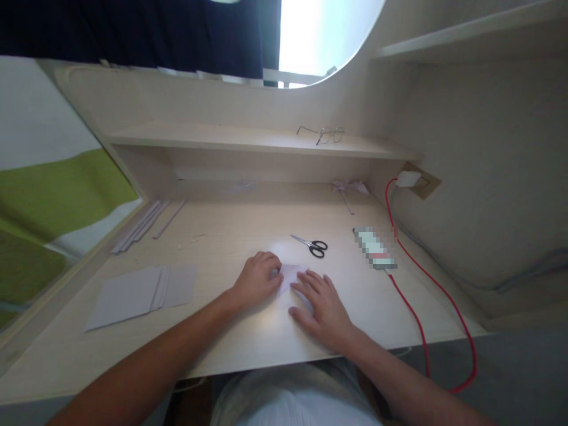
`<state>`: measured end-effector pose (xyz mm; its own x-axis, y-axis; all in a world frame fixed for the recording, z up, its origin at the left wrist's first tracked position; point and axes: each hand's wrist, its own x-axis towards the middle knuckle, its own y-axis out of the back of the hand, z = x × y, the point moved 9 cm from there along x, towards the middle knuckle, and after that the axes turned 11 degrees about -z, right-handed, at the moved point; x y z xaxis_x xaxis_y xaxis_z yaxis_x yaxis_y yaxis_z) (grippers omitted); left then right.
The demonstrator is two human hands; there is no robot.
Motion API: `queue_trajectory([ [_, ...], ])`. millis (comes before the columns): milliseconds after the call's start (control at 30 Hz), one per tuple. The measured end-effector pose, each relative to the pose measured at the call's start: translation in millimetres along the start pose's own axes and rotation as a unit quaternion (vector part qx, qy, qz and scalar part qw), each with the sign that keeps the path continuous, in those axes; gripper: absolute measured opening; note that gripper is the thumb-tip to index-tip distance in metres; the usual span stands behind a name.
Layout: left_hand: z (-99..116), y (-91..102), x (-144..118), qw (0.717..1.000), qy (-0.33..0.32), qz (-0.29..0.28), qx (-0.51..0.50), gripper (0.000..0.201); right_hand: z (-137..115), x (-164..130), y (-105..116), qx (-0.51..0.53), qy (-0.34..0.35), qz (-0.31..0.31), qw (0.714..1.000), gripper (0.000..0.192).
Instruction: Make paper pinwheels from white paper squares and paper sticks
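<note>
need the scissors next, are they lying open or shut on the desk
Shut, as far as shows: the scissors lie flat with blades together in one thin line, beyond the right hand.

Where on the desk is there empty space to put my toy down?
Bare wood lies between the paper stack and the left hand, and at the back between the strips and the scissors. It is crowded around both hands on the folded paper, right hand included, and by the red cable.

Left hand [260, 277] curled, right hand [322, 305] flat, palms down.
</note>
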<state>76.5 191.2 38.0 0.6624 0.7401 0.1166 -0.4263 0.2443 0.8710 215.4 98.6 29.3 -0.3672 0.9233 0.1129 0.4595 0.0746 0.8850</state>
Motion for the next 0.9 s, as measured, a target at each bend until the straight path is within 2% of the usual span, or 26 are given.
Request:
queue_trajectory([
  [100, 1, 0.3, -4, 0.999, -0.012, 0.028, -0.041, 0.007, 20, 9, 18, 0.063, -0.026, 0.086, 0.994, 0.055],
  [167, 2, 4.8, -6, 0.994, -0.035, 0.052, -0.087, 0.010, 34, 22, 27, 0.095, -0.063, 0.107, 0.988, 0.055],
  [267, 2, 18.0, -9, 0.981, -0.061, 0.094, -0.157, 0.009, 43, 53, 18, 0.201, -0.091, 0.013, 0.975, 0.040],
  [333, -2, 26.8, -9, 0.973, -0.058, 0.119, -0.191, 0.006, 42, 70, 11, 0.298, -0.090, -0.034, 0.950, 0.032],
  [400, -12, 33.5, -10, 0.962, -0.023, 0.144, -0.230, 0.011, 39, 82, 12, 0.365, -0.086, -0.021, 0.927, 0.024],
  [467, -26, 36.7, -10, 0.945, 0.032, 0.164, -0.283, 0.028, 36, 89, 15, 0.400, -0.082, -0.004, 0.913, 0.016],
  [500, -31, 36.1, -10, 0.935, 0.052, 0.161, -0.311, 0.031, 34, 92, 15, 0.414, -0.079, -0.008, 0.907, 0.014],
  [567, -36, 31.8, -7, 0.919, 0.068, 0.131, -0.365, 0.025, 28, 96, 13, 0.438, -0.067, -0.032, 0.896, 0.013],
  [667, -35, 25.8, -3, 0.898, 0.065, 0.088, -0.426, 0.025, 23, 97, 12, 0.449, -0.041, -0.058, 0.891, 0.023],
  [833, -41, 22.2, -6, 0.876, 0.079, 0.097, -0.465, 0.028, 31, 91, 0, 0.474, -0.061, -0.059, 0.876, 0.034],
  [900, -47, 20.1, -8, 0.858, 0.096, 0.101, -0.494, 0.031, 36, 89, -4, 0.496, -0.073, -0.045, 0.864, 0.037],
])
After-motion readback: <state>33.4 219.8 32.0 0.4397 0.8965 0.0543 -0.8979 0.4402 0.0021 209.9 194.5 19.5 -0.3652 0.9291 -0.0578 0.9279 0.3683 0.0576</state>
